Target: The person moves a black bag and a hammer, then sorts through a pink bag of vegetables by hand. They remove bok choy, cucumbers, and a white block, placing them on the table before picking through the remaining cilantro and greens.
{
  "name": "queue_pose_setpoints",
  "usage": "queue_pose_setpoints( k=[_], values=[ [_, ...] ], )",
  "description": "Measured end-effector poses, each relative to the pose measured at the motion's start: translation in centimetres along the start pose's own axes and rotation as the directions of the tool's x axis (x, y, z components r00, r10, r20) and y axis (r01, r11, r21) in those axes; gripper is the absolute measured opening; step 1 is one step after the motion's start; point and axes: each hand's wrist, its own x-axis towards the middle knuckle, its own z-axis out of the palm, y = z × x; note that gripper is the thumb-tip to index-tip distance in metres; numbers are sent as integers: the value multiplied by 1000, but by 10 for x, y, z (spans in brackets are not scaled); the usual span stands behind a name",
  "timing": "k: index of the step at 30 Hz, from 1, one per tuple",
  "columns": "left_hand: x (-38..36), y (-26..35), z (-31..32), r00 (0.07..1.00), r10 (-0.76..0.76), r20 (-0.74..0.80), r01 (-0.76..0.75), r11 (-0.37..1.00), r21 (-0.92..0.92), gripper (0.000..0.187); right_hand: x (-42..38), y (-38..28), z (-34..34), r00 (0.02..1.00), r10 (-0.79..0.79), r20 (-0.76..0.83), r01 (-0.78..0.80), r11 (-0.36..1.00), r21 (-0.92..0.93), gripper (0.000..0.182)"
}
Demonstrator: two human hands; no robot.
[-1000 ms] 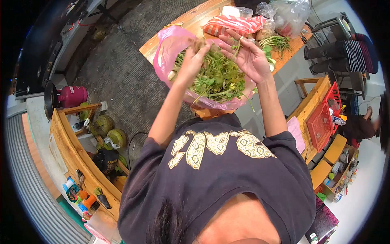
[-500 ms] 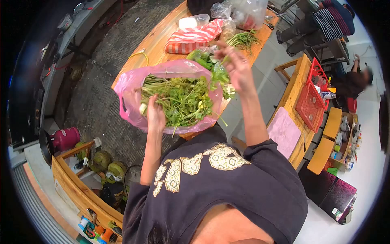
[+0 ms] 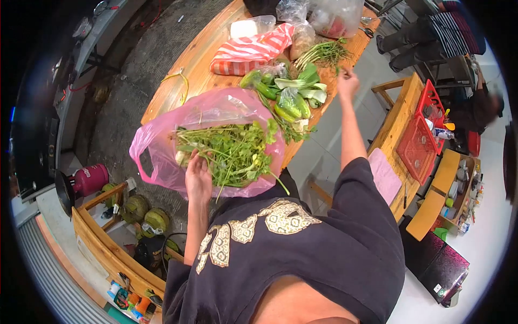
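Observation:
A pink plastic bag [image 3: 162, 116] lies wide open at the table's near edge, with a bunch of leafy green herbs [image 3: 237, 148] in its mouth. My left hand [image 3: 198, 177] is at the bag's near side, its fingers curled over the herb stems. My right hand [image 3: 348, 85] is out past the table's right edge, fingers drawn together; a speck of green shows at the fingertips, too small to name. Between the hands lie bok choy [image 3: 305, 83] and bagged green cucumber-like vegetables [image 3: 291, 105]. Long thin greens [image 3: 326, 52] lie beyond them.
A red-striped bag [image 3: 253, 48], a clear bag with white contents [image 3: 251, 27] and other plastic bags [image 3: 334, 19] stand farther back on the wooden table [image 3: 202, 54]. To the right, another table holds a red basket [image 3: 418, 148] and a pink cloth [image 3: 384, 175]. Two people are beyond.
My right hand has moved right, away from above the vegetables, and its fingers have closed. Bok choy now shows uncovered. The bag and my left hand have shifted slightly left and nearer.

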Motion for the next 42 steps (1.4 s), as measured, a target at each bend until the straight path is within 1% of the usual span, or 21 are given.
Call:
queue_pose_setpoints(
  k=[2, 5, 8, 9, 12, 15, 18, 19, 20, 21, 22, 23, 25, 28, 31, 33, 34, 35, 38, 39, 42],
  values=[
    [-5, 1, 8, 999, 12, -43, -9, 998, 56, 38, -19, -12, 11, 995, 59, 85, -63, 997, 40, 28],
    [-9, 3, 14, 996, 46, -75, -35, 990, 140, 40, -31, -8, 24, 969, -23, 247, 24, 1000, -4, 28],
    [-14, 6, 18, 991, 81, -105, -58, 976, 210, 39, -32, -8, 23, 903, -86, 420, 47, 994, 103, 28],
    [-15, 5, 21, 985, 115, -128, -85, 972, 218, 36, -23, 24, 42, 908, -82, 411, 26, 990, 140, 26],
    [-19, 5, 30, 973, 198, -114, -164, 953, 255, 33, -16, 11, 16, 973, 13, 231, -49, 988, 148, 23],
    [-18, 7, 27, 976, 198, -93, -165, 946, 280, 30, -12, 19, 5, 970, 13, 243, -111, 911, 397, 21],
    [-13, 5, 30, 981, 181, -76, -135, 904, 406, 27, -9, 29, 1, 956, 47, 291, -128, 955, 266, 22],
    [-15, 8, 37, 981, 178, -80, -122, 878, 462, 26, -1, 33, -5, 966, -16, 256, -47, 969, 241, 23],
    [-20, 8, 45, 967, 217, -135, -96, 799, 593, 25, 2, 34, -5, 966, -84, 246, 26, 974, 227, 24],
    [-22, 7, 47, 951, 297, -81, -181, 752, 634, 26, -1, 6, -17, 967, -48, 250, -27, 958, 287, 25],
    [-27, 10, 48, 956, 288, -59, -188, 754, 630, 25, -15, -41, -38, 937, 18, 350, -227, 792, 567, 24],
    [-31, 14, 47, 961, 275, -33, -194, 754, 627, 23, -23, -73, -52, 924, -7, 382, -238, 772, 590, 23],
    [-29, 13, 44, 953, 303, -21, -240, 794, 559, 20, -48, -141, -82, 867, -90, 490, -349, 593, 726, 26],
    [-35, 17, 30, 944, 329, -21, -278, 826, 490, 18, -100, -209, -116, 764, -337, 550, -284, 590, 756, 23],
    [-41, 23, 21, 921, 387, 51, -374, 839, 396, 18, -148, -252, -136, 541, -559, 628, -239, 614, 752, 17],
    [-33, 15, 21, 897, 439, 51, -417, 801, 429, 17, -171, -263, -130, 382, -569, 728, -254, 693, 675, 16],
    [-34, 14, 19, 883, 466, 56, -441, 781, 442, 16, -183, -265, -126, 335, -595, 731, -150, 732, 665, 16],
    [-38, 18, 19, 918, 397, 5, -357, 819, 449, 17, -194, -264, -118, 285, -618, 733, -36, 757, 653, 17],
    [-38, 16, 6, 913, 393, 111, -391, 764, 514, 24, -218, -269, -105, 194, -635, 748, 223, 771, 597, 18],
    [-40, 24, 3, 897, 383, 222, -428, 623, 655, 33, -226, -270, -102, 178, -632, 754, 292, 766, 573, 19],
    [-67, 35, 16, 686, 572, 449, -573, 46, 818, 38, -245, -262, -88, 108, -714, 691, 433, 660, 614, 19]
  ],
)
